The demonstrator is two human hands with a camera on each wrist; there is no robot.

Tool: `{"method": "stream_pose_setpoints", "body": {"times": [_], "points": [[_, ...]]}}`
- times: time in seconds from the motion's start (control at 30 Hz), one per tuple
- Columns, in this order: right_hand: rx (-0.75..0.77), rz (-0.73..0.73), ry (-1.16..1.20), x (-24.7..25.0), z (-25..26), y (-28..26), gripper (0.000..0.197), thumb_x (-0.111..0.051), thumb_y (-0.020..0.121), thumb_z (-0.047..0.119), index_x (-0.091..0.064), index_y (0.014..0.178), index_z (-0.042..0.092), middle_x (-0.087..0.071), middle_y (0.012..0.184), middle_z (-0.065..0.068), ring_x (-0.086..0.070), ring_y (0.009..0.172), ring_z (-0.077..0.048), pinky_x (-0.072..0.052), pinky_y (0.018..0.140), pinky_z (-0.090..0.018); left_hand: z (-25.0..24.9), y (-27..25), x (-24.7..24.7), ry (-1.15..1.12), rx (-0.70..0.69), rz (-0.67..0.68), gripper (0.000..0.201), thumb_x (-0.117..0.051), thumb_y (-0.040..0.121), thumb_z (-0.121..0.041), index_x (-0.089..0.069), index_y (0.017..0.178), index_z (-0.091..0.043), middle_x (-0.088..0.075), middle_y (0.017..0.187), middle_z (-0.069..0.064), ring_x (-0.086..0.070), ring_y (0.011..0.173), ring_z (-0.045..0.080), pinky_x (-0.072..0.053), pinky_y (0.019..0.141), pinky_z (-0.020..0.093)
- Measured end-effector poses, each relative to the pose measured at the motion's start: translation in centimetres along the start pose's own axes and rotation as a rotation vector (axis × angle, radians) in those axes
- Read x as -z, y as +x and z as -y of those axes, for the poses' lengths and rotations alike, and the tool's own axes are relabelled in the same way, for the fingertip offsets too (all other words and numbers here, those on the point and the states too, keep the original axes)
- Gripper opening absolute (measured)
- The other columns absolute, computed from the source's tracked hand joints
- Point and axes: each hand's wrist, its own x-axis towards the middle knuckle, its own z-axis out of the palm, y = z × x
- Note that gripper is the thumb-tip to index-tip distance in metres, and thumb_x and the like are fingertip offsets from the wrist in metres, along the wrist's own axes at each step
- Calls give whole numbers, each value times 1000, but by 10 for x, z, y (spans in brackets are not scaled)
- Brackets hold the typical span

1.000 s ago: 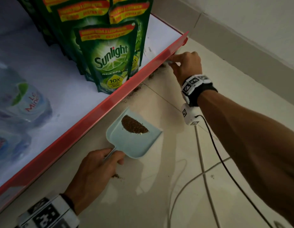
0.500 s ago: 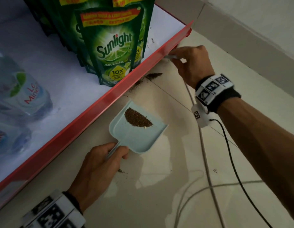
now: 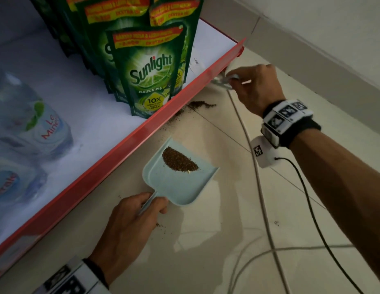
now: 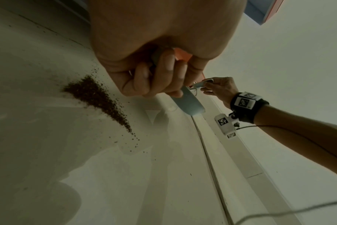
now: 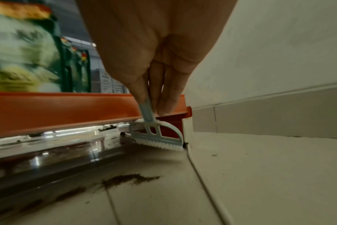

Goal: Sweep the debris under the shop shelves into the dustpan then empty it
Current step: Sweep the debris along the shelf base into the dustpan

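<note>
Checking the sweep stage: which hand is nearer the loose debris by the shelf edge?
Right. The right hand holds the brush just beyond the loose debris; the left hand grips the dustpan handle, farther back.

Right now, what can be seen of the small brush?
The brush looks like pale blue plastic: a thin flat handle, an arched open frame and one row of short white bristles. The right hand pinches the handle near its top. It hangs tilted at the shelf's end corner, bristles down just over the floor; contact cannot be told. In the head view it is blurred.
</note>
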Motion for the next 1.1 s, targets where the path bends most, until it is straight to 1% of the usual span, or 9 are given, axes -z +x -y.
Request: {"method": "stream_pose_setpoints", "body": {"times": [0.07,0.13,0.23,0.43,0.53,0.7,0.87,0.97,1.1], "points": [[-48,47,-74,-5,-5,12,26,-55,93,16,-75,110,14,-75,106,-4,-70,95,-26,-48,98,-37,-1,0,-1,5,1,4,48,-52,62,-61,-65,71,-16,-36,46,-6,-33,41,10,-29,39,18],[-87,173,-162,-14,-5,12,28,-53,96,17,-72,116,16,-74,110,-7,-66,102,-32,-47,96,-37,-2,1,-2,7,6,3,47,-52,62,-61,-66,71,-17,-38,46,-6,-34,41,10,-29,41,22],[-18,244,-135,-18,7,-10,26,-53,94,14,-74,110,12,-75,97,-12,-68,89,-36,-52,84,-41,-3,1,-1,-5,3,1,47,-51,61,-62,-66,71,-18,-40,45,-7,-36,40,7,-30,43,21],[114,104,74,5,28,-40,24,-56,91,13,-76,103,15,-73,92,12,-67,76,-3,-56,79,-16,3,-3,4,-10,-13,-4,50,-52,62,-61,-65,73,-14,-39,47,-7,-35,42,8,-29,39,15],[55,51,-69,0,18,-21,28,-53,93,19,-75,109,15,-76,101,-4,-72,83,-25,-55,86,-37,6,-8,5,-3,11,6,52,-52,61,-61,-64,73,-12,-38,47,-6,-33,43,10,-27,40,21],[-236,109,-178,-38,9,8,29,-52,95,21,-72,117,20,-73,112,-9,-62,103,-36,-44,94,-32,9,-15,7,31,22,14,48,-52,66,-57,-62,72,-10,-37,47,-6,-32,43,11,-26,42,22],[69,233,35,-50,51,-17,26,-55,95,16,-74,112,17,-76,95,-6,-68,79,-20,-53,83,-29,11,-19,10,22,32,-9,36,-61,87,-40,-63,71,-7,-38,47,-7,-32,44,9,-27,44,23],[286,315,124,-39,71,-42,24,-59,96,16,-72,116,15,-76,101,-2,-72,79,-15,-55,81,-23,14,-20,13,36,37,-19,31,-59,91,-33,-63,71,-9,-37,47,-8,-32,43,8,-27,42,20],[258,216,98,-19,65,-57,24,-58,97,21,-73,116,16,-76,101,0,-73,82,-14,-58,80,-28,14,-22,14,36,36,-11,36,-60,87,-41,-62,72,-8,-37,47,-7,-32,44,10,-26,41,19]]}}
